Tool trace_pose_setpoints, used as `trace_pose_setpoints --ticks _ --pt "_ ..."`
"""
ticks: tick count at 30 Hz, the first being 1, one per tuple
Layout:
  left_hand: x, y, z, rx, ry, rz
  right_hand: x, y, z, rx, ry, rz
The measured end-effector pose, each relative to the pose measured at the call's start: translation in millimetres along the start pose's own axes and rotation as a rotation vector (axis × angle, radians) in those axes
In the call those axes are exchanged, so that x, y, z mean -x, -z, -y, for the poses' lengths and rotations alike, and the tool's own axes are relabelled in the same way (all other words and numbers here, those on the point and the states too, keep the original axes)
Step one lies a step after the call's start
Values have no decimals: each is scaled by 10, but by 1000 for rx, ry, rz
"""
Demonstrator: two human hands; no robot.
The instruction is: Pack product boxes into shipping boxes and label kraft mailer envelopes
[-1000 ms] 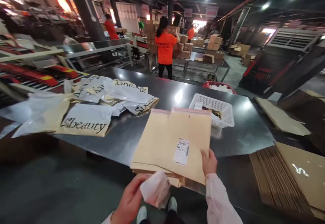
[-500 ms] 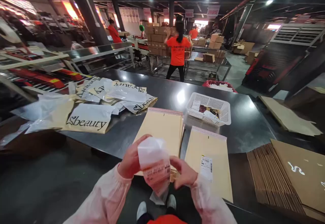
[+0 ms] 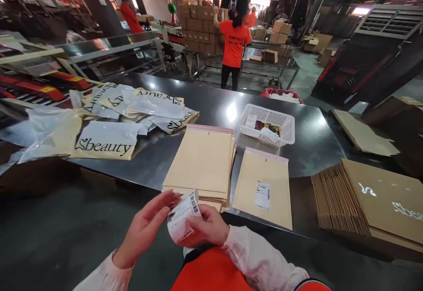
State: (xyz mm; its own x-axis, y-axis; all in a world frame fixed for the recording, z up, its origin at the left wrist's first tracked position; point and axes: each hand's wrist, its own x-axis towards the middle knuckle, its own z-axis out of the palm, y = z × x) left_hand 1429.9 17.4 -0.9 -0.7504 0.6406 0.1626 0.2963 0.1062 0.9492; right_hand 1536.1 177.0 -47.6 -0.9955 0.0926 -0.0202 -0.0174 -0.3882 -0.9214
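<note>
Both hands meet low in front of me over a curled white label strip printed with a barcode. My right hand grips its lower part; my left hand pinches its top edge. Just beyond them on the steel table lies a stack of tan padded mailers. To its right a single tan mailer carries a white shipping label.
A white plastic basket with small packets stands behind the mailers. Printed "beauty" poly bags spread across the table's left. Flattened cardboard boxes are stacked at right. People in orange shirts work at stacked cartons beyond the table.
My right hand moved one labelled mailer off the stack to its right and let go. Both hands then came together on the white strip and lowered it toward my body.
</note>
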Motion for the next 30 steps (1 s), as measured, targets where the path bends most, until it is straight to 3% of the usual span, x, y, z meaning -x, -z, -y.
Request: trace_pose_setpoints --ticks 3,6,8,10,12,14,15,17,19,20,26,28,30 --pt "-18 -14 18 288 278 -16 2 -83 40 156 87 -20" --pt "-73 58 -4 333 471 -2 -31 -145 81 209 162 57" --pt "-101 123 -44 349 447 -45 -67 -192 99 223 177 91" --pt "-123 172 -110 334 326 -72 -101 -240 140 257 143 48" --pt "-143 182 -180 322 251 -64 -138 -265 243 425 147 -120" --pt "-170 143 -216 321 277 -48 -195 -244 411 666 272 -357" --pt "-187 107 -212 325 300 -46 -237 -217 507 772 341 -415" --pt "-224 8 -162 338 330 -67 -340 -140 684 872 369 -281" --pt "-256 -119 -71 395 350 -116 -444 -56 794 910 267 -31" --pt "-267 -189 -18 432 363 -150 -486 -15 817 942 216 32" --pt "-283 -615 289 427 389 -397 -543 165 666 1067 2 -99" --pt "-302 -709 392 456 352 -401 -528 195 599 1020 -31 -168" --pt "-326 -765 525 541 330 -310 -530 224 569 952 52 -233"
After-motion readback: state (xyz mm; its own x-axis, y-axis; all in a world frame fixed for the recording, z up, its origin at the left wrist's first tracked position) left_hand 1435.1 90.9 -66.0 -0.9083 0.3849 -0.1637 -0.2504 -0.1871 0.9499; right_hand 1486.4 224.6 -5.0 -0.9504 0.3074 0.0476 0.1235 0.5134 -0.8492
